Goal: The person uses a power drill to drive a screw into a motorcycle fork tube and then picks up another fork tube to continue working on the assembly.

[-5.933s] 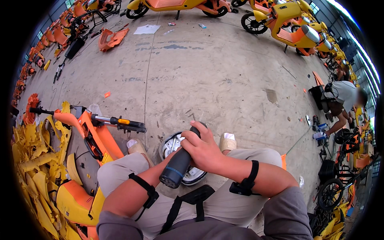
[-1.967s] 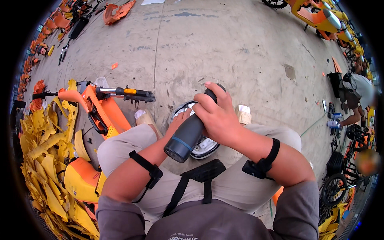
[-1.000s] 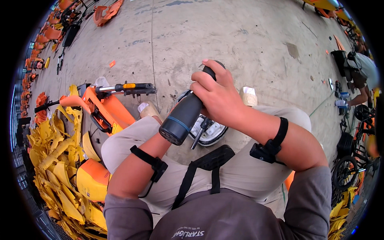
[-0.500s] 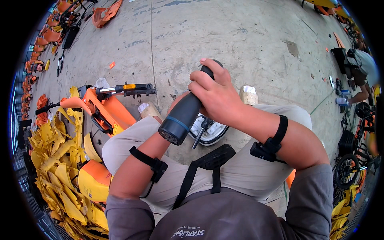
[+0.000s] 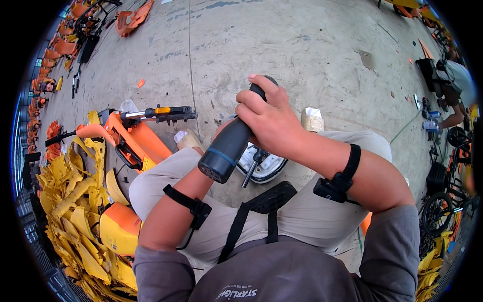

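My right hand [image 5: 274, 118] is wrapped over a black cylindrical power tool [image 5: 221, 153] with a thin blue ring and a vented end pointing back toward me. Its far end reaches up under my fingers. Behind the tool, only a sliver of my left hand [image 5: 225, 126] shows; its fingers are hidden. Below both hands, between my legs, lies a white part with a black rim [image 5: 269, 171]. A dark rod with a metal end [image 5: 250, 173] slants across that part. Where the tool's far end meets the work cannot be seen.
An orange and yellow scooter frame [image 5: 136, 138] with a metal fork [image 5: 161, 113] lies at my left, beside a heap of yellow plastic panels [image 5: 80, 216]. At the far right another person [image 5: 455, 83] bends over parts near a small wheel [image 5: 436, 214].
The tool and my right hand have shifted very slightly to the left. My grip looks the same, and the parts around me have stayed in place.
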`<act>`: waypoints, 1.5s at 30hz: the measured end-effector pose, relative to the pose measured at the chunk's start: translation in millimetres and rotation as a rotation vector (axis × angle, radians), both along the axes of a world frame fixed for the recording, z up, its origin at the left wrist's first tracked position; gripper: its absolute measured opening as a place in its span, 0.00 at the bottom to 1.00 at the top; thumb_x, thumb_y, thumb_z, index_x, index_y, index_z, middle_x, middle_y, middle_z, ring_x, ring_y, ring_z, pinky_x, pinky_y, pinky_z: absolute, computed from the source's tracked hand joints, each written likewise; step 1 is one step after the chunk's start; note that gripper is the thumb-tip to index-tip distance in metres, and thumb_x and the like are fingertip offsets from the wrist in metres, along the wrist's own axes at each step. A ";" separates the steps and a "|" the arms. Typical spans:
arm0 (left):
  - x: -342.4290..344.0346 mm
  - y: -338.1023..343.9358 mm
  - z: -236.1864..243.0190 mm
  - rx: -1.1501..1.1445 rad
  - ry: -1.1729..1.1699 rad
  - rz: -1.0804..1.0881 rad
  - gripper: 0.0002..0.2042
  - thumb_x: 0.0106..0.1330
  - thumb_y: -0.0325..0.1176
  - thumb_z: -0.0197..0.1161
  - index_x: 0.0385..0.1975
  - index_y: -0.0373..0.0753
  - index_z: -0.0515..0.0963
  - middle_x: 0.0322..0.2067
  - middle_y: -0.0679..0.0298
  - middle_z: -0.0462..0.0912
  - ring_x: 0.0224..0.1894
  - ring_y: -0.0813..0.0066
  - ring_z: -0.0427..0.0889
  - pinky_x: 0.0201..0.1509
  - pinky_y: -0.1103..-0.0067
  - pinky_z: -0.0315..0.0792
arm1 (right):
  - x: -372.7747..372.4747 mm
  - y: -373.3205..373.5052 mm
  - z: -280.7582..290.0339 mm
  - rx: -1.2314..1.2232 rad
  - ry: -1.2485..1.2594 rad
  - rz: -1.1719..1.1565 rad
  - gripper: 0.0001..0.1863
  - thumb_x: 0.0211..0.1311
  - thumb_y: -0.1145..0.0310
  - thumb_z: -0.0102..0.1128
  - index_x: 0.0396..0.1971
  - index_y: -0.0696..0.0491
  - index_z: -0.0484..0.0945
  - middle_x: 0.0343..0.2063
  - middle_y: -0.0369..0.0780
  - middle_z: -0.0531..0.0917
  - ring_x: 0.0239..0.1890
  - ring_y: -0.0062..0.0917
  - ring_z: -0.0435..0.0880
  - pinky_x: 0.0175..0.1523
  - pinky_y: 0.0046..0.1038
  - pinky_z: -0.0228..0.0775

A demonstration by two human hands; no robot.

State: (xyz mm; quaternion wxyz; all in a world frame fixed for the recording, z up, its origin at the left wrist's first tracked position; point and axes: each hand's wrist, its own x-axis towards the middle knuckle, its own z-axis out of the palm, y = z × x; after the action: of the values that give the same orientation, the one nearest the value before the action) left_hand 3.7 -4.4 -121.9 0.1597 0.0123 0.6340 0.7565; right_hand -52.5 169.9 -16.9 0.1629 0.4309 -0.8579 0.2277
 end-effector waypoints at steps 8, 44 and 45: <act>1.4 -1.3 7.0 -0.125 0.098 -0.075 0.18 0.69 0.27 0.55 0.58 0.32 0.68 0.51 0.56 0.76 0.52 0.73 0.79 0.53 0.76 0.78 | 0.9 -4.1 -6.2 -0.020 0.071 0.041 0.24 0.33 0.68 0.74 0.36 0.49 0.77 0.50 0.34 0.73 0.67 0.42 0.60 0.60 0.52 0.60; 3.5 -27.2 -18.5 -0.199 -0.158 0.051 0.28 0.61 0.26 0.68 0.60 0.38 0.65 0.55 0.59 0.73 0.58 0.72 0.73 0.58 0.73 0.72 | 11.4 -45.2 -9.6 -0.092 0.129 0.222 0.13 0.47 0.66 0.61 0.34 0.52 0.80 0.49 0.40 0.72 0.68 0.44 0.60 0.62 0.58 0.60; 2.8 -27.5 -19.3 -0.197 -0.164 0.054 0.28 0.61 0.26 0.68 0.60 0.38 0.65 0.55 0.59 0.73 0.58 0.72 0.73 0.58 0.73 0.72 | 10.6 -44.9 -9.4 -0.091 0.129 0.224 0.13 0.47 0.66 0.61 0.34 0.52 0.80 0.49 0.40 0.72 0.68 0.44 0.60 0.62 0.58 0.60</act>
State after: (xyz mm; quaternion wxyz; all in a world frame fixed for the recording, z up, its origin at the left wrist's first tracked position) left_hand 6.5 -31.9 -141.3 0.1911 -0.0824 0.6901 0.6932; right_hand -41.8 125.0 -26.3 0.2106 0.5299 -0.7808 0.2552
